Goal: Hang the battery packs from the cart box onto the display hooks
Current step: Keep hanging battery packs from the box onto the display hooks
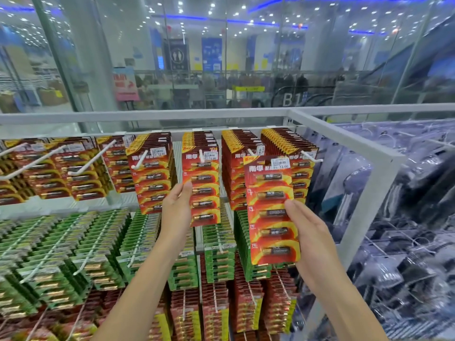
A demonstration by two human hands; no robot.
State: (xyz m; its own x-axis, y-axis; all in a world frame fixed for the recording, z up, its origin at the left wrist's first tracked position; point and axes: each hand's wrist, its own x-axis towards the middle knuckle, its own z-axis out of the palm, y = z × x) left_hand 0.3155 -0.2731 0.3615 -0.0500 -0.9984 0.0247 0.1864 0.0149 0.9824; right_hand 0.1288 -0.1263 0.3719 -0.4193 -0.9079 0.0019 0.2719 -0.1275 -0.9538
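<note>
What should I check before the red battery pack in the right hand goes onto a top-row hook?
1. Grip on the loose red cardboard battery pack: right hand holds its right edge, thumb on the front. Ok.
2. Pack upright, price sticker at top. Ok.
3. Hang hole lined up with a white metal hook: the pack sits in front of the hanging stacks, hole not visible. Cannot tell.
4. Left hand steadies the hanging red pack in the middle stack, clear of the loose pack. Ok.
5. Room left on the hook: tip shows past the stack. Ok.
</note>
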